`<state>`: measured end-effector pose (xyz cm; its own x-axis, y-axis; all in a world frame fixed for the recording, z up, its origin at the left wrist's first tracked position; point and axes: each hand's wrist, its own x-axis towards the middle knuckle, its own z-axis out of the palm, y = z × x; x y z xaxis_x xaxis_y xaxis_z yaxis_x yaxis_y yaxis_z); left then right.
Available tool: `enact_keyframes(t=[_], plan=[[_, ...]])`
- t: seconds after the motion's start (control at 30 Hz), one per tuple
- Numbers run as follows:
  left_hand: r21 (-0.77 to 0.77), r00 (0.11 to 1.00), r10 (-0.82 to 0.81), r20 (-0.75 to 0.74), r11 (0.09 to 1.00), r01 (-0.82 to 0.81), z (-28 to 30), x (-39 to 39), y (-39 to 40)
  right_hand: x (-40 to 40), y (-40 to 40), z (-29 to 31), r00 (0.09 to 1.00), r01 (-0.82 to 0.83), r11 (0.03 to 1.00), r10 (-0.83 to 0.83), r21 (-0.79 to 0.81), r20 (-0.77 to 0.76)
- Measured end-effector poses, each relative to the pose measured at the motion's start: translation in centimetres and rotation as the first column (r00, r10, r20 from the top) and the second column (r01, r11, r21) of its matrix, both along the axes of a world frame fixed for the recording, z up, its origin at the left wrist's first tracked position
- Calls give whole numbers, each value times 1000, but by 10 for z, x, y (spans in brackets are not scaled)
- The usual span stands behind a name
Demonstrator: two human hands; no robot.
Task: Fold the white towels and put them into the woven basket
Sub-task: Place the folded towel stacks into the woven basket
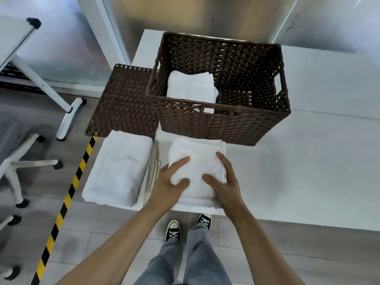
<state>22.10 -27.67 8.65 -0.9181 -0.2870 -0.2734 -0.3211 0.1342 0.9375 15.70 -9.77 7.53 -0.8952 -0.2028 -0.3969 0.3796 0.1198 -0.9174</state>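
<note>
A folded white towel point(196, 149) lies on the white table point(308, 161) just in front of the dark brown woven basket point(224, 122). My left hand point(168, 182) grips the towel's left side, thumb on top and fingers along its edge. My right hand point(224, 182) grips its right side the same way. Inside the basket, at its left, sits another folded white towel point(191, 87). A further stack of white towels point(121, 167) rests at the table's left end.
The basket's flat woven lid point(123, 99) lies left of the basket, partly over the table edge. Office chair bases point(16, 167) and a white desk leg point(67, 112) stand on the floor to the left, beside a yellow-black floor stripe point(67, 200).
</note>
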Motion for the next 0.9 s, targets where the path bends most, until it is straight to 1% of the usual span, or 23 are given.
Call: enact_keyframes(t=[0.1, 0.27, 0.37, 0.53, 0.77, 0.9], plan=[[25, 994, -3, -105, 1000, 6, 28, 1, 2, -2, 2, 32, 997, -11, 1000, 9, -19, -82], [-34, 976, 1, -219, 999, -9, 72, -1, -4, -10, -3, 88, 976, -40, 998, 29, -49, -217], [-85, 948, -14, -318, 996, -14, 98, -5, -9, -16, -7, 122, 947, -76, 996, 57, -47, -315], [-79, 907, -21, -421, 997, -13, 134, -22, -14, -31, -10, 170, 909, -87, 996, 67, -30, -411], [-44, 872, -41, -488, 999, 22, 177, -77, -13, -79, -10, 208, 875, -73, 996, 41, -46, -482], [-88, 878, -56, -475, 996, 15, 191, -128, -10, -127, -8, 219, 859, -83, 996, 50, -41, -509]])
